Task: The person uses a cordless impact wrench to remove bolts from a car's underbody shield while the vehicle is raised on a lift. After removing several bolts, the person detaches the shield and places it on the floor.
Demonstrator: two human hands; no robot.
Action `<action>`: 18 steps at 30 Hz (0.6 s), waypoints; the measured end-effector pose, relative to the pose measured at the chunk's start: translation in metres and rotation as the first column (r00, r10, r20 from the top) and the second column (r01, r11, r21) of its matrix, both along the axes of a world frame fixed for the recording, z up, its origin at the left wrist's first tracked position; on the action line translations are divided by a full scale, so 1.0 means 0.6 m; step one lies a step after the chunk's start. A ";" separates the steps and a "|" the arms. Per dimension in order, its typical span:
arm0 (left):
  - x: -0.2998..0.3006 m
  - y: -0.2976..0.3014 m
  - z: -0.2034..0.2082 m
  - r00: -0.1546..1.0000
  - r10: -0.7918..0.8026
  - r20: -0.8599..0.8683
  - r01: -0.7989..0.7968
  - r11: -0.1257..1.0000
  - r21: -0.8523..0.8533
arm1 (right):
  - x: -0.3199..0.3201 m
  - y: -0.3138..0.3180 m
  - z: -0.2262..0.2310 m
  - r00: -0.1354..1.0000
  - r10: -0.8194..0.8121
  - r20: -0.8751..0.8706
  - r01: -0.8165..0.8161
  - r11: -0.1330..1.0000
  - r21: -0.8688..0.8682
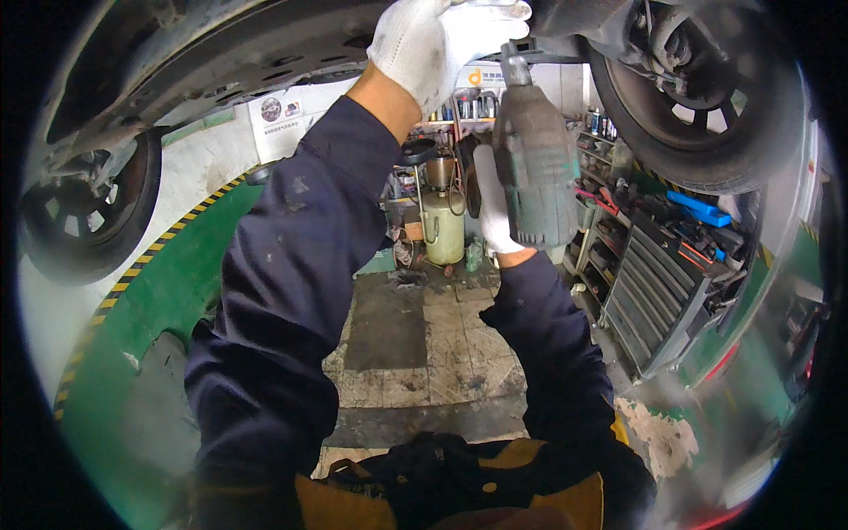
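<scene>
My right hand (496,205), in a white knit glove, is closed around the dark handle of an impact wrench (537,168). The wrench stands upright, its grey-green body smeared by motion and its narrow metal nose pointing up at the car's underside. Above and to the left of the nose is my left hand (420,49), gloved in white too. Its fingers stretch to the right just over the tip of the wrench, close beneath the underbody (291,66). The upper frame edge cuts off part of this hand, and no object shows in it.
The car's wheels hang at left (93,212) and right (698,106). A grey tool cabinet (658,300) with tools on top stands at right, near shelving (601,234). Ahead is a pale green tank (442,228). A yellow-black striped edge (132,269) runs along the left.
</scene>
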State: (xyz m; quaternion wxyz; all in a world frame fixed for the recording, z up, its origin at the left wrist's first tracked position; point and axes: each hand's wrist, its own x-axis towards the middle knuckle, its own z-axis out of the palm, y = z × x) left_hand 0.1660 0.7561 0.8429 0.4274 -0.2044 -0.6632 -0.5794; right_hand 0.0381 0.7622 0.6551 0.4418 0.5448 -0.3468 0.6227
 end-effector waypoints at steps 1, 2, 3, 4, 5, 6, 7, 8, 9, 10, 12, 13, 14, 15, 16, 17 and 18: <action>0.003 0.001 0.002 0.999 0.051 0.013 -0.050 0.997 -0.064 | 0.005 -0.006 0.019 1.000 0.005 -0.008 -0.005 0.999 -0.035; 0.006 0.003 0.003 0.998 0.024 0.060 -0.022 1.000 -0.020 | 0.010 -0.012 0.038 0.999 0.052 -0.017 -0.053 0.996 -0.072; 0.007 0.004 0.003 0.998 0.022 0.057 -0.022 1.000 0.011 | 0.014 -0.020 0.056 0.994 0.109 -0.020 -0.111 0.987 -0.119; 0.008 0.006 0.004 0.998 0.019 0.054 -0.021 0.999 0.041 | 0.018 -0.024 0.065 0.978 0.210 -0.010 -0.210 0.971 -0.118; 0.009 0.007 0.005 0.999 0.017 0.051 -0.020 0.997 0.072 | 0.021 -0.029 0.075 0.951 0.309 -0.001 -0.307 0.944 -0.122; 0.010 0.008 0.005 0.998 0.023 0.058 -0.027 0.998 0.062 | 0.023 -0.033 0.081 0.895 0.445 0.031 -0.441 0.894 -0.082; 0.011 0.008 0.007 0.997 0.003 0.077 -0.008 0.998 0.059 | 0.026 -0.038 0.085 0.820 0.569 0.068 -0.567 0.823 -0.047; 0.013 0.008 0.007 0.995 -0.017 0.098 0.011 0.998 0.058 | 0.026 -0.042 0.089 0.833 0.550 0.061 -0.548 0.835 -0.039; 0.016 0.008 0.009 0.992 -0.038 0.117 0.031 0.998 0.056 | 0.027 -0.047 0.092 0.846 0.530 0.053 -0.530 0.848 -0.032; 0.017 0.007 0.011 0.991 -0.036 0.126 0.030 0.998 0.053 | 0.025 -0.051 0.097 0.933 0.361 0.000 -0.360 0.931 -0.058; 0.021 0.007 0.014 0.989 -0.034 0.145 0.027 0.998 0.049 | 0.026 -0.060 0.105 0.976 0.214 -0.045 -0.218 0.970 -0.107; 0.022 0.007 0.015 0.989 -0.014 0.149 0.009 0.999 0.035 | 0.029 -0.066 0.108 0.967 0.252 -0.043 -0.256 0.959 -0.120; 0.023 0.007 0.016 0.988 0.005 0.154 -0.008 1.000 0.020 | 0.027 -0.070 0.113 0.967 0.240 -0.083 -0.250 0.958 -0.144; 0.024 0.008 0.016 0.987 0.025 0.159 -0.026 1.000 0.005 | 0.027 -0.076 0.116 0.983 0.169 -0.074 -0.179 0.968 -0.175; 0.024 0.009 0.017 0.987 0.029 0.156 -0.027 1.000 -0.014 | 0.025 -0.080 0.120 0.994 0.044 -0.102 -0.066 0.974 -0.218; 0.024 0.010 0.017 0.988 0.034 0.153 -0.029 0.999 -0.031 | 0.024 -0.085 0.121 0.993 0.018 -0.119 -0.046 0.971 -0.234; 0.023 0.012 0.016 0.988 0.039 0.148 -0.032 0.998 -0.050 | 0.023 -0.089 0.123 0.991 -0.009 -0.134 -0.025 0.968 -0.251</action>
